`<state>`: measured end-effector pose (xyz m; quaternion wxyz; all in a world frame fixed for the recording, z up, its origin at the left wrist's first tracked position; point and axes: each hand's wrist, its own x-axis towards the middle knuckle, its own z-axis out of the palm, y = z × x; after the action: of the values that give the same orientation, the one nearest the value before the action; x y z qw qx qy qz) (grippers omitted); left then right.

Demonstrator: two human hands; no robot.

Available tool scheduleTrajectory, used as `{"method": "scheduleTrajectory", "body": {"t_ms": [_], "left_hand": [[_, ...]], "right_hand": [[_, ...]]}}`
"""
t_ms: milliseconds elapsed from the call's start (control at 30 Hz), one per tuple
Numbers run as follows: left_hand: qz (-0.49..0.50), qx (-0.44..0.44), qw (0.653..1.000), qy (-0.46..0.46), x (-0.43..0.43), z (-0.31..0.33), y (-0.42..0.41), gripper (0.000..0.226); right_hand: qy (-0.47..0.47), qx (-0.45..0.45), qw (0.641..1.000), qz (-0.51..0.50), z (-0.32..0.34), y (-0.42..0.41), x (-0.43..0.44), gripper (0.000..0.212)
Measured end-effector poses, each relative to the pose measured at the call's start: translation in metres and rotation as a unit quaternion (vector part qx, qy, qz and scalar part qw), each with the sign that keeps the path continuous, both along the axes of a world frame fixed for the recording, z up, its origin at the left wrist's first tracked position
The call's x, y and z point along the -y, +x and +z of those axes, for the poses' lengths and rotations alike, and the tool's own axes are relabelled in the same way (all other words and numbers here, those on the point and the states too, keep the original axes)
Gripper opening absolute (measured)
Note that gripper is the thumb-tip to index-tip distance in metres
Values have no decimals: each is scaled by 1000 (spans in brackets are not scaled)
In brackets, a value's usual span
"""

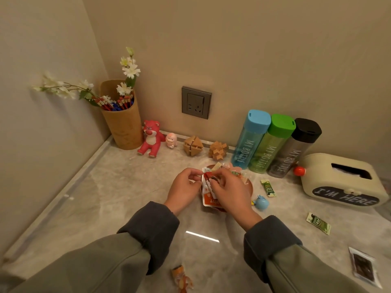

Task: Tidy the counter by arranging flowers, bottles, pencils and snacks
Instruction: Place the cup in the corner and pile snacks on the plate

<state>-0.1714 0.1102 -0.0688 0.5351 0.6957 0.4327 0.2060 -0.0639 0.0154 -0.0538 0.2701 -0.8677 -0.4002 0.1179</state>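
Observation:
My left hand (184,188) and my right hand (229,191) both pinch a white and orange snack packet (209,198) over a reddish round plate (249,187) that holds several other wrapped snacks. Loose snacks lie on the counter: two green sachets (268,188) (318,223), a dark clear-edged packet (364,266) and an orange wrapper (182,279). Three bottles stand in a row at the back wall: blue (250,139), green (269,144) and black (293,149). In the corner, a tan holder (124,127) contains pencils (118,103) and white flowers (129,69).
A red bear (150,138), a small pink figure (171,140) and two wooden puzzles (193,145) (218,150) line the back wall under a socket (196,102). A cream tissue box (342,182) sits at right, a blue toy (261,203) beside the plate.

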Motion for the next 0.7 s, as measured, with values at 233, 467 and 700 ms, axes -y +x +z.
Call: {"method": "scheduleTrajectory", "body": {"t_ms": [233, 467, 700], "left_hand": [[2, 22, 1000, -18, 30, -6, -43, 20], [22, -15, 999, -32, 76, -17, -86, 18], [-4, -124, 988, 94, 121, -21, -116, 15]], "right_hand": [[74, -84, 993, 39, -14, -24, 26, 15], [37, -128, 984, 121, -29, -54, 52, 19], [15, -165, 978, 127, -47, -76, 75, 17]]}}
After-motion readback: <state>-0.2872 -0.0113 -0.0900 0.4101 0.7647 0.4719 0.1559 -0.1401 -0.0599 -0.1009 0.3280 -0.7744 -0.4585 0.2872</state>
